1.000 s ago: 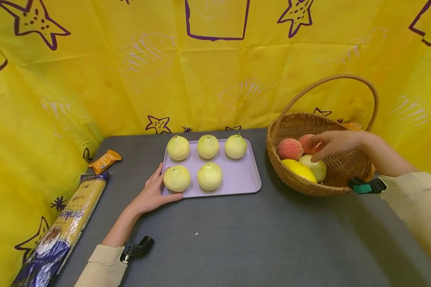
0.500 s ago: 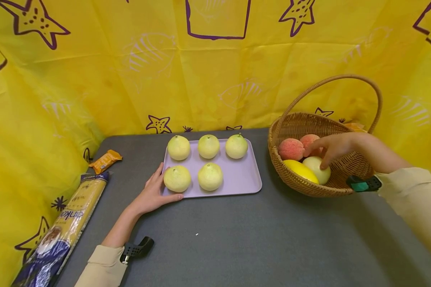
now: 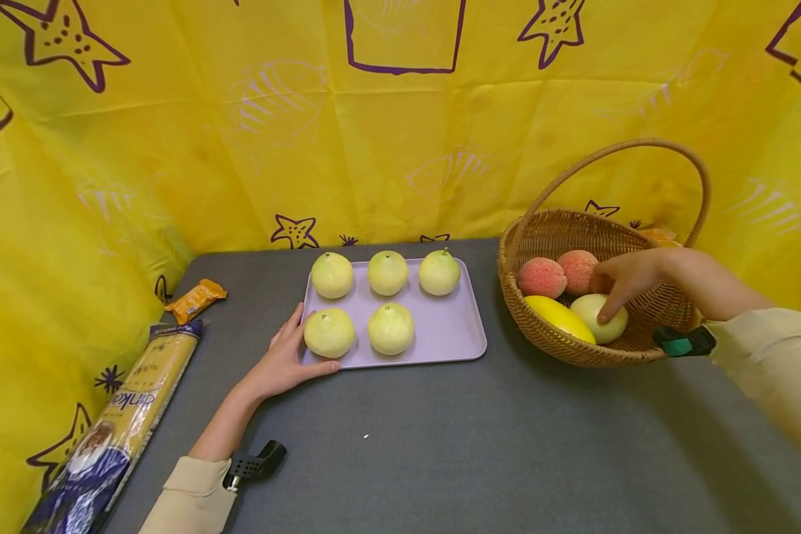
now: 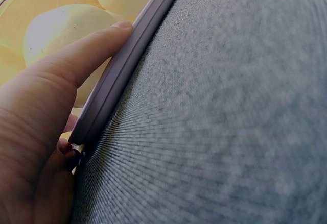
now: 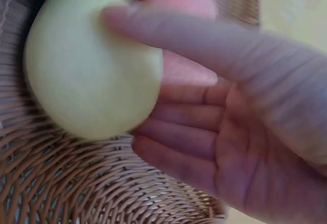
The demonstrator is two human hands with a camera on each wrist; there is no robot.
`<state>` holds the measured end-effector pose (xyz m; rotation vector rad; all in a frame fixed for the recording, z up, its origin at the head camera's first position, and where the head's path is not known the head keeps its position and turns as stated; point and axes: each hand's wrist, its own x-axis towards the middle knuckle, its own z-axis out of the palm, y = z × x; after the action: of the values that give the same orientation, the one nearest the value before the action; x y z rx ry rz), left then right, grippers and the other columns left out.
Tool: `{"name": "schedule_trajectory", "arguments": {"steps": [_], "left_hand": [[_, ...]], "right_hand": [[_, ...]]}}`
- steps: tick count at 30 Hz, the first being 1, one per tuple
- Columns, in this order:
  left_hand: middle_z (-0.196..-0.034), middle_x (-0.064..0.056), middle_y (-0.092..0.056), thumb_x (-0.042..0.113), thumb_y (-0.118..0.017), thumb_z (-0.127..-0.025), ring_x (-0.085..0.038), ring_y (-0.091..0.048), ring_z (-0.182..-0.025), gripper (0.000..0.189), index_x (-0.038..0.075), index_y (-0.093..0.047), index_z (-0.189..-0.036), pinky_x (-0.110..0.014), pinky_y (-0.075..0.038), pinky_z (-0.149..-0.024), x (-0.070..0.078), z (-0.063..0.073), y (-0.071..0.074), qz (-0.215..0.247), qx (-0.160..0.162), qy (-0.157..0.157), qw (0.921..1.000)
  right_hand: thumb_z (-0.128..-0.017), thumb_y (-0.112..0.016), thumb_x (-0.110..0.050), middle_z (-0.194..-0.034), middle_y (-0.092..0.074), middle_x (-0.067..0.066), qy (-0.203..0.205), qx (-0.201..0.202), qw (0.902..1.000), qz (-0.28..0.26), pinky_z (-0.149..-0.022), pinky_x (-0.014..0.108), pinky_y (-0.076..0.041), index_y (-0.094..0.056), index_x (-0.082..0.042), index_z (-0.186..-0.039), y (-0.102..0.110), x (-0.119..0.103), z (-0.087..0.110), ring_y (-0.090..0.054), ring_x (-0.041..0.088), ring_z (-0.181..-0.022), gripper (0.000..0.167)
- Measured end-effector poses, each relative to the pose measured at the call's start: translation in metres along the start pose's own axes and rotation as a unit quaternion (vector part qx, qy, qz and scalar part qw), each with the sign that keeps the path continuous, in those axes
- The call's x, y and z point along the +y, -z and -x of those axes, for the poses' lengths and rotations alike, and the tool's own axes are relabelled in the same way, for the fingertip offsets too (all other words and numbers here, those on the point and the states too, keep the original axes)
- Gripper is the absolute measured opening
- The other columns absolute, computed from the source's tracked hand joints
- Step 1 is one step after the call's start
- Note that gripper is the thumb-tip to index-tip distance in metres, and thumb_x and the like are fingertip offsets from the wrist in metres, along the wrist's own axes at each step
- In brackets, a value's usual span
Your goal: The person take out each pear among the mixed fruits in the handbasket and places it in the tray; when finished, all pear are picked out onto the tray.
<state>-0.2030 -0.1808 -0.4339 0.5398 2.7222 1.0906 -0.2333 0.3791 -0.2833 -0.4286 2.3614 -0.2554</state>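
In the head view my left hand rests at the near left corner of a pale purple tray. Its thumb lies along the front rim, and the other fingers are at the left side, partly hidden. On the tray sit several round pale yellow-green fruits. At the right, my right hand reaches into a wicker basket and holds a smooth, round pale green fruit, thumb on top and fingers around its side. Beside it in the basket lie two pinkish-red peaches and a long yellow fruit.
An orange snack packet lies at the table's left. Below it is a long plastic-wrapped package of yellow and blue. A yellow patterned cloth hangs behind and at the sides. The basket's tall handle arches over its opening.
My right hand has gone lower into the basket and taken hold of the pale green fruit, which has shifted a little to the right. My left hand has stayed at the tray.
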Motion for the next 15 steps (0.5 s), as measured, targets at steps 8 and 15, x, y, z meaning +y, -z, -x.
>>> {"name": "schedule_trajectory", "arguments": {"steps": [8,15], "left_hand": [[-0.162,-0.018,0.004,0.050,-0.079,-0.077,-0.048,-0.002,-0.144,0.107,0.013,-0.019,-0.157,-0.069,-0.004,-0.107,-0.0003,0.0005,-0.0002,0.001,-0.001,0.004,1.0000],[-0.162,-0.019,0.004,0.050,-0.079,-0.077,-0.048,-0.002,-0.144,0.108,0.012,-0.018,-0.157,-0.068,-0.003,-0.107,-0.0003,0.0001,0.0001,0.001,-0.001,0.000,1.0000]], "right_hand": [[-0.088,-0.073,-0.028,-0.121,-0.057,0.007,0.044,-0.103,0.9921,-0.056,-0.090,0.038,-0.044,-0.053,0.003,-0.131,-0.0019,0.0102,-0.0058,-0.052,0.022,-0.109,0.057],[-0.083,-0.076,-0.031,-0.117,-0.054,0.008,0.028,-0.113,0.9917,-0.054,-0.087,0.038,-0.043,-0.055,-0.003,-0.122,-0.0045,0.0093,-0.0042,-0.049,0.022,-0.106,0.053]]}}
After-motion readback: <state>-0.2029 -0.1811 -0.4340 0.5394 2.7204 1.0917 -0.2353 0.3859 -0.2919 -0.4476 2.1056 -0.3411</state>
